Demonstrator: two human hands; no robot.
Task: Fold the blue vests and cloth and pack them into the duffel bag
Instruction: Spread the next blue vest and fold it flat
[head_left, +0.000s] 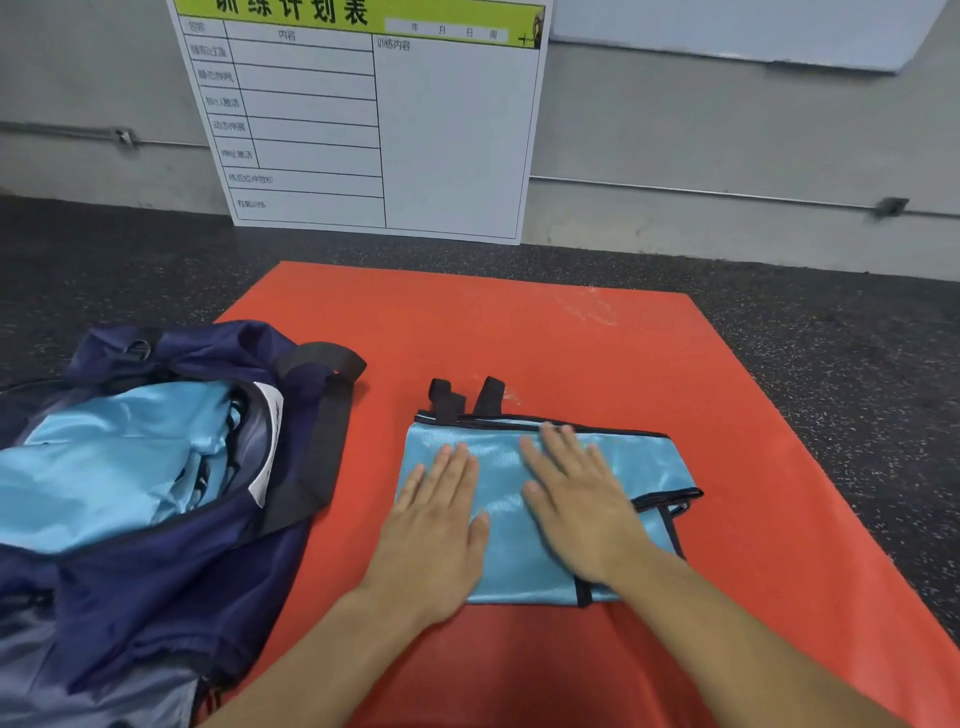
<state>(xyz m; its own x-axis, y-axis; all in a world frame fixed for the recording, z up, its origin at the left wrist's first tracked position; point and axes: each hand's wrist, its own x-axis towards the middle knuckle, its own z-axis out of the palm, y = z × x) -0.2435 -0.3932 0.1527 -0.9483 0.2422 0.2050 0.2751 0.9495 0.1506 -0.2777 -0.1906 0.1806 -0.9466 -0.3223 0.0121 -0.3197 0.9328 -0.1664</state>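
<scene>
On our far left the navy duffel bag (156, 571) lies unzipped on the red mat (571, 338), light blue fabric (114, 462) already inside. Just beside it, the folded blue vest (504, 499) rests flat on the mat, our left hand (436, 525) and right hand (576, 504) pressing it with fingers straight, gripping nothing. The slick fabric may spring open once we lift our palms, and the black straps (462, 397) at its far edge could snag the bag's opening

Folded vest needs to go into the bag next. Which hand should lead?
Probably the left hand: it presses the folded vest on the side nearest the open duffel bag. The right hand lies farther away.
</scene>
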